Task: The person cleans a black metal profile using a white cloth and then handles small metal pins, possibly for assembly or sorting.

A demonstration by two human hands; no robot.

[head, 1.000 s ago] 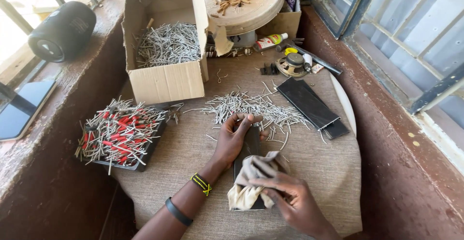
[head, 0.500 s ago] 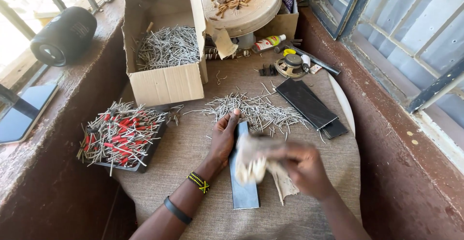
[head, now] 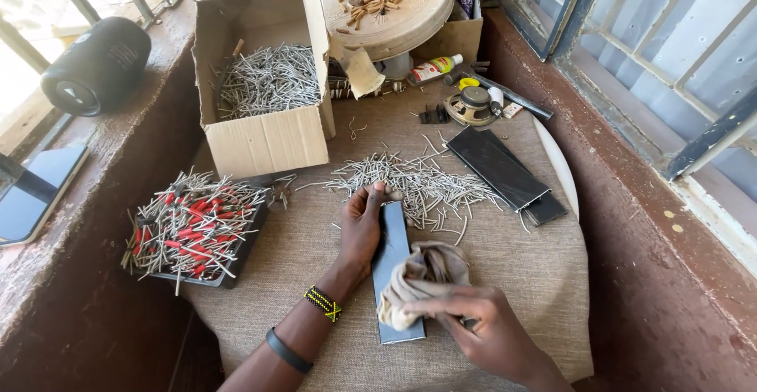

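1. Nearest, the right hand (head: 493,335) is pressing a crumpled tan cloth (head: 422,280) onto a long dark flat strip (head: 392,270) close to the near edge of the cloth-covered table (head: 505,270) — fingers bunched together on the cloth.
2. Just beyond, the left hand (head: 361,230) is lying flat along the strip's left side, fingers together and stretched out, fingertips reaching its far end.
3. Past the fingertips, a loose heap of thin metal pins (head: 410,183) is spreading across the middle of the table.
4. At the left edge, a black tray (head: 193,230) is holding pins with red sleeves.
5. Toward the right edge, two more dark strips (head: 505,173) are lying stacked.
6. At the far left corner, an open cardboard box (head: 264,84) is holding more pins — a round tray (head: 394,5) is sitting behind it.
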